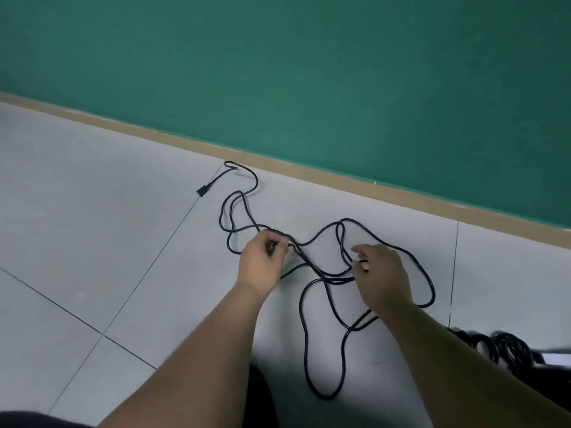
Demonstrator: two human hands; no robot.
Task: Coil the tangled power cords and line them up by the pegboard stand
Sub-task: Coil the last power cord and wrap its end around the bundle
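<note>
floor (92, 211) of pale grey tiles, dark joints. green wall (278, 72) behind, tan skirting (340, 182) along its foot.

one black cord (324, 277) lay loose and tangled on the floor, between the person and the skirting. its far bend touched the skirting's lower edge. the plug (202, 191) lay at the far left, apart from the knot, on a tile joint. several loops spread right and toward the viewer; the longest loop ran nearest the viewer, between the forearms.

left hand (262, 261) was over the left side of the tangle, where strands crossed. its grip was closed on the cord, thumb and fingertips pinching a strand.

right hand (381, 273) was over the right side, well apart from the left. its grip was closed too, fingers curled round a bunch of strands, thumb stretched outward. exactly how many strands it held could not be told.

lower right edge: dark coils (500, 345) on the floor, blurred, just beyond the right forearm and apart from the loose cord. something white lay beside them, too cropped to identify.
</note>
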